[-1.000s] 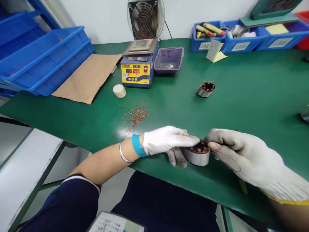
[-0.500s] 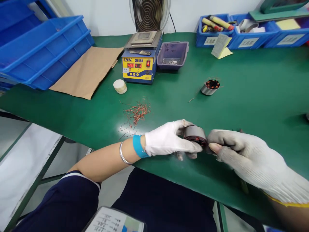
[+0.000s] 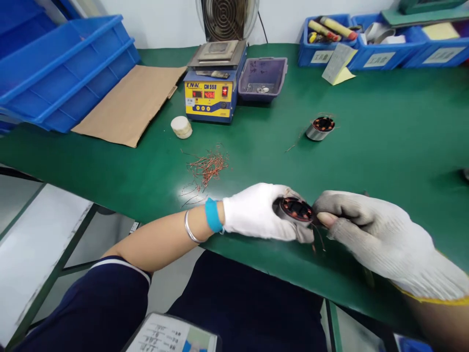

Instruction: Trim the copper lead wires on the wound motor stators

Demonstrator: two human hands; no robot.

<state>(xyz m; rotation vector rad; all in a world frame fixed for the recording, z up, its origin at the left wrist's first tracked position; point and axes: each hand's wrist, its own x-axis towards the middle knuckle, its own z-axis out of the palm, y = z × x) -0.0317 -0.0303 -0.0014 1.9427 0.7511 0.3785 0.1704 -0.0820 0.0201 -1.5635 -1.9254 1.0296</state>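
Note:
My left hand (image 3: 256,212), in a white glove with a blue cuff, grips a round grey motor stator (image 3: 293,209) with copper windings, tilted so its open face points toward me, just above the green table (image 3: 384,137). My right hand (image 3: 370,234), in a grey-white knit glove, is pinched at the stator's right edge on thin copper wire ends that hang below it. A second stator (image 3: 319,128) stands alone farther back on the table.
Loose copper wire scraps (image 3: 205,166) lie left of my hands. Behind them are a yellow-blue solder pot (image 3: 209,88), a tape roll (image 3: 181,127), a purple tray (image 3: 262,78), a fan (image 3: 227,19), cardboard (image 3: 132,105), stacked blue crates (image 3: 58,68) and blue tool bins (image 3: 366,36).
The stator stood flat on the table one second ago. My left hand has lifted and turned it so its wound face tilts toward me, while my right hand stayed pinched at its edge.

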